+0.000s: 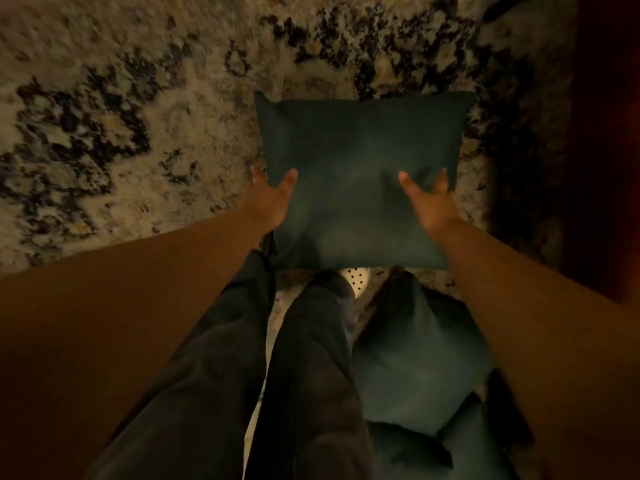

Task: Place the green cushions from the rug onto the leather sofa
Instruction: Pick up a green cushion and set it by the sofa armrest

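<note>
A dark green square cushion [360, 174] is held out in front of me above the patterned rug [121, 126]. My left hand [272, 199] grips its left edge, thumb on top and fingers underneath. My right hand [429, 202] grips the right edge the same way. More green cushions [419, 368] lie in a heap on the rug below, by my right leg. A dark reddish-brown surface [602, 140], perhaps the sofa, fills the right edge of the view.
My legs in dark trousers [304, 375] stand on the rug, with a white dotted shoe [358, 280] showing under the held cushion. The room is dim. Open rug stretches to the left and ahead.
</note>
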The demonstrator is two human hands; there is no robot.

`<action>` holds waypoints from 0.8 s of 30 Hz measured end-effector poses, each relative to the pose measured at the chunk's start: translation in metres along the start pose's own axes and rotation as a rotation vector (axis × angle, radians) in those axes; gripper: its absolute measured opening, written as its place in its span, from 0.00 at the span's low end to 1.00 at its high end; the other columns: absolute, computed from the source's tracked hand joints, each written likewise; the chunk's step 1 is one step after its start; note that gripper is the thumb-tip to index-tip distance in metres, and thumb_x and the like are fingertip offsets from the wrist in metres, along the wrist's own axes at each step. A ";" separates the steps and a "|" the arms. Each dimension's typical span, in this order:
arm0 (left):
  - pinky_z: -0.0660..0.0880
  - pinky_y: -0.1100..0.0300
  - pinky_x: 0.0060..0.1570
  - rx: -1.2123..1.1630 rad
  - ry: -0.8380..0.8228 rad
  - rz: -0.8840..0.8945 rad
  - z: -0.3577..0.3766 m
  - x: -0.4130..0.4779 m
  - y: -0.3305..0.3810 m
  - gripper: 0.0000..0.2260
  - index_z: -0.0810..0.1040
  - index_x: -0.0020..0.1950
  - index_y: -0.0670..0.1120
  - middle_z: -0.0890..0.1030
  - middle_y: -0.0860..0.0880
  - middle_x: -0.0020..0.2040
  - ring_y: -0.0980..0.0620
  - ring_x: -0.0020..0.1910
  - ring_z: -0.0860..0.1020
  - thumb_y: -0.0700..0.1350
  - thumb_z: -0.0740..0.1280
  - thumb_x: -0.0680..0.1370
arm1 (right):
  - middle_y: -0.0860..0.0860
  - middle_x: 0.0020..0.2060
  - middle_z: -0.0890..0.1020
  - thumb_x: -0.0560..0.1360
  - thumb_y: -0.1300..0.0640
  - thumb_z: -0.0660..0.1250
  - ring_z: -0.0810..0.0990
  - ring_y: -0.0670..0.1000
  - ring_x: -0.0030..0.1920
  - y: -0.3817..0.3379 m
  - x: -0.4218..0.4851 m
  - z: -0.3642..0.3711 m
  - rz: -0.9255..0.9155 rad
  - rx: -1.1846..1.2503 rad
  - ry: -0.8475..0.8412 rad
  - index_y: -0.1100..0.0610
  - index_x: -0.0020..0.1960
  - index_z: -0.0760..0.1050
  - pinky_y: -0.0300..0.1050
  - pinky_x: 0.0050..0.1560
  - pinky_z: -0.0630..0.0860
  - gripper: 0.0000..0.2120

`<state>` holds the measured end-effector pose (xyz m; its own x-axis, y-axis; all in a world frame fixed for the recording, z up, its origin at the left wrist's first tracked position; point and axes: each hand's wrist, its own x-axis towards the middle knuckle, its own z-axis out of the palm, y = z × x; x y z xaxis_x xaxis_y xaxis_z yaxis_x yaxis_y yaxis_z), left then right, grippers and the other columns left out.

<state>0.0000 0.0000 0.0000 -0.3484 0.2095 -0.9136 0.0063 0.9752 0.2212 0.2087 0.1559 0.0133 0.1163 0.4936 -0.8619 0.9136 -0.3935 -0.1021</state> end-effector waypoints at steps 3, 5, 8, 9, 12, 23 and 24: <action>0.59 0.44 0.72 0.001 0.012 0.013 0.013 0.025 -0.007 0.37 0.52 0.78 0.42 0.61 0.39 0.75 0.39 0.73 0.62 0.65 0.55 0.77 | 0.58 0.77 0.49 0.72 0.32 0.60 0.51 0.61 0.76 0.005 0.031 0.006 0.005 -0.012 0.037 0.50 0.78 0.41 0.57 0.73 0.54 0.45; 0.58 0.46 0.73 -0.065 -0.009 -0.029 0.025 0.038 -0.010 0.41 0.51 0.78 0.43 0.61 0.40 0.76 0.40 0.73 0.61 0.69 0.55 0.75 | 0.58 0.77 0.48 0.72 0.31 0.59 0.49 0.61 0.76 0.011 0.050 0.012 0.013 0.005 0.037 0.50 0.78 0.40 0.57 0.74 0.52 0.46; 0.54 0.51 0.73 -0.135 0.042 -0.090 0.046 0.060 -0.009 0.40 0.48 0.79 0.44 0.58 0.42 0.77 0.41 0.75 0.59 0.68 0.54 0.76 | 0.58 0.77 0.47 0.71 0.29 0.59 0.51 0.62 0.75 0.023 0.079 0.017 0.018 0.024 0.086 0.48 0.77 0.38 0.59 0.74 0.54 0.47; 0.53 0.50 0.73 -0.166 0.049 -0.115 0.053 0.068 -0.012 0.40 0.47 0.79 0.45 0.57 0.42 0.77 0.41 0.75 0.59 0.68 0.53 0.76 | 0.58 0.77 0.47 0.69 0.28 0.59 0.52 0.63 0.75 0.028 0.088 0.017 0.021 0.031 0.103 0.48 0.77 0.37 0.60 0.73 0.54 0.48; 0.56 0.44 0.73 -0.255 0.073 -0.172 0.068 0.085 -0.015 0.45 0.45 0.79 0.46 0.57 0.41 0.77 0.38 0.74 0.60 0.73 0.51 0.72 | 0.56 0.77 0.49 0.65 0.24 0.59 0.55 0.62 0.75 0.041 0.110 0.017 0.011 0.065 0.117 0.46 0.77 0.37 0.61 0.73 0.56 0.53; 0.59 0.47 0.69 -0.408 0.290 -0.166 0.075 0.123 -0.004 0.45 0.54 0.77 0.48 0.65 0.44 0.74 0.41 0.70 0.66 0.76 0.49 0.70 | 0.47 0.71 0.69 0.64 0.24 0.61 0.67 0.52 0.70 0.048 0.154 0.010 -0.182 0.349 0.238 0.47 0.75 0.59 0.44 0.71 0.61 0.46; 0.60 0.47 0.69 -0.424 0.289 -0.159 0.074 0.120 -0.004 0.44 0.55 0.77 0.48 0.65 0.45 0.73 0.41 0.70 0.66 0.76 0.48 0.70 | 0.47 0.71 0.69 0.62 0.23 0.60 0.68 0.52 0.70 0.048 0.153 0.011 -0.178 0.367 0.241 0.47 0.74 0.60 0.45 0.71 0.61 0.47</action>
<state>0.0274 0.0262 -0.1357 -0.5587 -0.0254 -0.8290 -0.4259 0.8664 0.2605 0.2661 0.2035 -0.1287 0.0976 0.7271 -0.6795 0.7347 -0.5132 -0.4437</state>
